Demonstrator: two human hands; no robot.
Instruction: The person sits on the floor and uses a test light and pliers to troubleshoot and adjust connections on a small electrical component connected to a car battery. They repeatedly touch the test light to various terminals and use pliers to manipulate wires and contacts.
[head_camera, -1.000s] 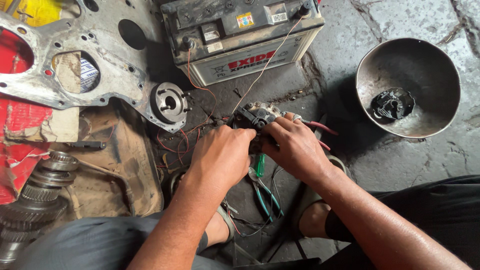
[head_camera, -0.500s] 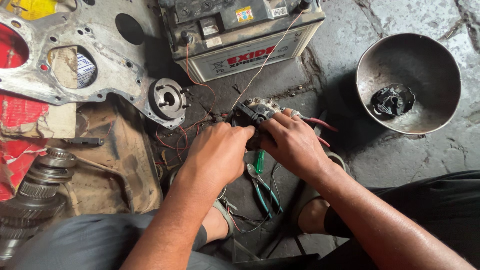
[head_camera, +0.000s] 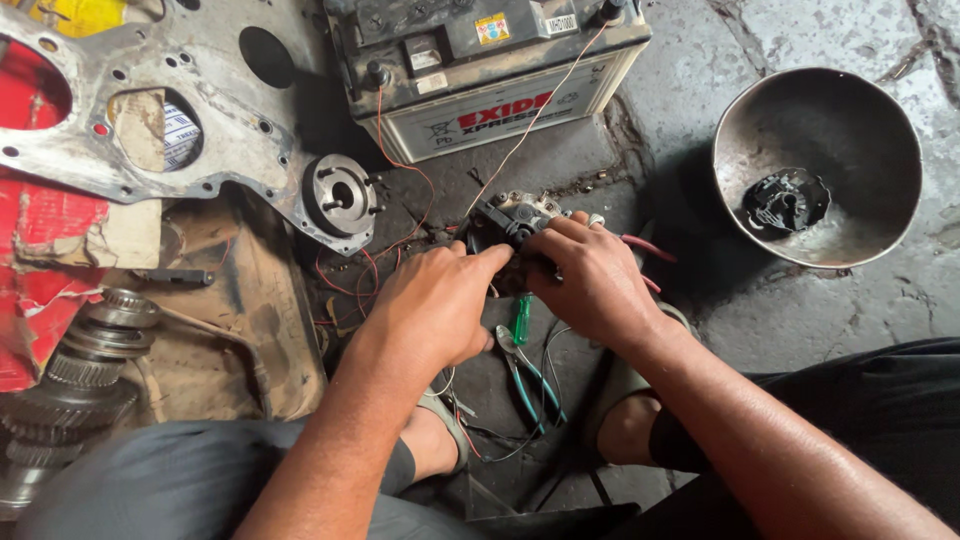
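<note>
Both hands meet in the middle of the frame on a small dark electrical part (head_camera: 505, 222) with metal terminals, which sits on the grey concrete floor (head_camera: 700, 40). The left hand (head_camera: 432, 305) is closed around the left side of the part, its fingers curled down on it. The right hand (head_camera: 590, 280) grips the right side of the part, with the fingers bent over the top. Thin red wires (head_camera: 400, 190) run from the part up to a car battery (head_camera: 490, 70), which stands at the upper middle of the frame.

Just below the hands lies a pair of pliers with teal handles (head_camera: 530, 380), and beside it a small green screwdriver (head_camera: 521, 320). At the upper right of the frame is a round metal bowl (head_camera: 860, 130) with a black part (head_camera: 785, 200) inside. At the upper left lies a large flat metal plate (head_camera: 180, 70) with many holes, and a round flange (head_camera: 342, 195) rests near its lower corner. At the lower left of the frame stands a stack of gears (head_camera: 70, 390).
</note>
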